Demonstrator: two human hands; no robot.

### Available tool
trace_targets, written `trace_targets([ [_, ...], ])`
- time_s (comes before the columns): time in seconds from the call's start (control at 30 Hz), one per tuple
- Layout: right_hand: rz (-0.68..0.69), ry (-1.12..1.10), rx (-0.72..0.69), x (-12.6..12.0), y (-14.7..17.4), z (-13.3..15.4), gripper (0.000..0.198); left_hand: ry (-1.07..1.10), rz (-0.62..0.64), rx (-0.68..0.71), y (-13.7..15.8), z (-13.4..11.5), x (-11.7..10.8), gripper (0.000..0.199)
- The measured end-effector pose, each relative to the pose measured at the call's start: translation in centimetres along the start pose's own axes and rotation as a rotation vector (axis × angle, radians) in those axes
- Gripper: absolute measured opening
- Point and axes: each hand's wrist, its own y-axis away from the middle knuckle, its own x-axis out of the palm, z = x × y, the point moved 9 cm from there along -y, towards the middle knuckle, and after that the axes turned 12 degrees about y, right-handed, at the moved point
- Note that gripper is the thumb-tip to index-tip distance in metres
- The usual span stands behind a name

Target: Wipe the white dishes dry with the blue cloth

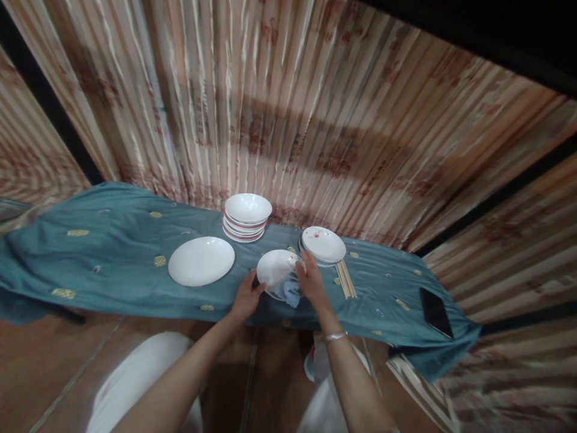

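Observation:
A small white plate [269,263] with a coloured print near its rim is tilted above the front edge of the table. My left hand [246,297] is closed on its left edge, and a small dark spot shows by the fingertips. At the right rim, my right hand [312,279] is closed with its fingers bent, against a pale blue and white cloth [291,293]. That cloth lies over the plate's near right part and hangs past its edge. Part of the grip under the right fingers is hidden.
The table [135,276] has a wrinkled teal cover. A large white oval plate [201,261] lies left, a bowl stack [247,210] behind. At right are stacked floral plates [323,243], wooden chopsticks [345,280] and a black phone [436,312]. A curtain [279,120] hangs behind.

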Motion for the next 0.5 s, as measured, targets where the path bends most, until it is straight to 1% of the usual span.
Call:
trace_targets([
  [0.1,-0.052,0.018,-0.018,-2.4,2.0,0.3,0.044,0.007,0.030,0.004,0.0,-0.3,0.0,0.052],
  [0.2,-0.015,0.033,-0.033,-3.2,3.7,0.9,0.037,-0.014,0.043,-0.001,0.1,-0.7,0.0,0.052],
  [0.3,0.092,0.052,-0.139,-2.4,4.9,2.5,0.033,-0.023,0.068,-0.018,0.2,-0.9,0.4,0.052],
  [0.4,0.268,0.126,-0.257,-0.6,5.9,4.5,0.031,0.008,0.087,-0.031,0.2,-1.0,0.8,0.052],
  [0.5,0.395,0.273,-0.287,0.7,6.2,5.6,0.033,0.040,0.074,-0.039,0.1,-0.9,0.9,0.052],
])
